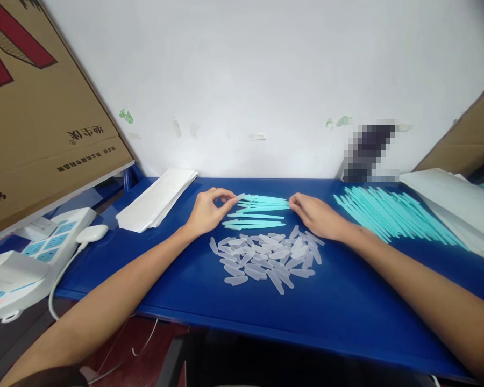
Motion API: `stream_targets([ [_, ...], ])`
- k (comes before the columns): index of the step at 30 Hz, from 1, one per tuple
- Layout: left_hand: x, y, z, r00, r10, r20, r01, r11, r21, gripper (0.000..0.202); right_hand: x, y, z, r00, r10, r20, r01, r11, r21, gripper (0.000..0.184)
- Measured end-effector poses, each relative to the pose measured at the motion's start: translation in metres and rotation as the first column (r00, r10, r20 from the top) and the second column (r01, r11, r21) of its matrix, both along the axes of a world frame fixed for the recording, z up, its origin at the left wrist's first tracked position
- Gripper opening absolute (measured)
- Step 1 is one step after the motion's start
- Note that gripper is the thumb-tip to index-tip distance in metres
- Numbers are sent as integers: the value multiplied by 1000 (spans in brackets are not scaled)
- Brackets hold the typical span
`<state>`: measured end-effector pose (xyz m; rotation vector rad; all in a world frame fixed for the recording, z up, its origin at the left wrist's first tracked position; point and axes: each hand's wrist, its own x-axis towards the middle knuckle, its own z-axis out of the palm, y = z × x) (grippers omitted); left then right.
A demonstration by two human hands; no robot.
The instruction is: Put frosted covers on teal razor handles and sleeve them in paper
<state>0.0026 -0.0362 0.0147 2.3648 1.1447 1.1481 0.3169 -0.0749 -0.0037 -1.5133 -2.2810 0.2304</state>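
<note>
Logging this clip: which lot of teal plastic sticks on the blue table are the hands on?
The small lot of teal plastic sticks at centre, between the left hand and right hand; the big teal heap lies untouched to the right.

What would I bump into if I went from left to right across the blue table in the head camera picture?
White power strip → stack of white paper sleeves → left hand → short row of teal sticks → right hand → big heap of teal sticks → white sheets at the right edge.

L hand (pixel 205 212) + R hand (pixel 317 216) on teal sticks (pixel 262 207), prob. plastic
</note>
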Motion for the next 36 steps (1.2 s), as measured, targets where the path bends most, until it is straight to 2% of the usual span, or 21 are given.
stream_targets([
  [1, -2, 5, -2, 999, 53, 3, -53, 999, -11, 23, 0, 0, 0, 1000, -4, -5, 4, 1000, 1, 24],
  [3, -6, 12, -6, 995, 89, -36, -91, 994, -52, 24, 0, -1, 2, 1000, -19, -7, 19, 1000, -11, 23],
  [7, -9, 15, -8, 989, 0, -146, -19, 992, -123, 22, 0, -2, 2, 999, -36, -8, 36, 999, -26, 22],
  [12, -8, 13, -9, 979, -87, -186, 60, 987, -147, 18, 1, -2, 1, 998, 3, 65, 0, 999, -41, 24],
  [27, -8, 19, -14, 982, -107, -155, 81, 983, -164, 16, -9, 0, 13, 986, 11, 165, 5, 995, -97, 24],
  [36, -12, 26, -14, 997, -70, 8, 70, 958, -280, 21, -1, -1, 7, 990, 56, 133, -45, 995, -86, 22],
])
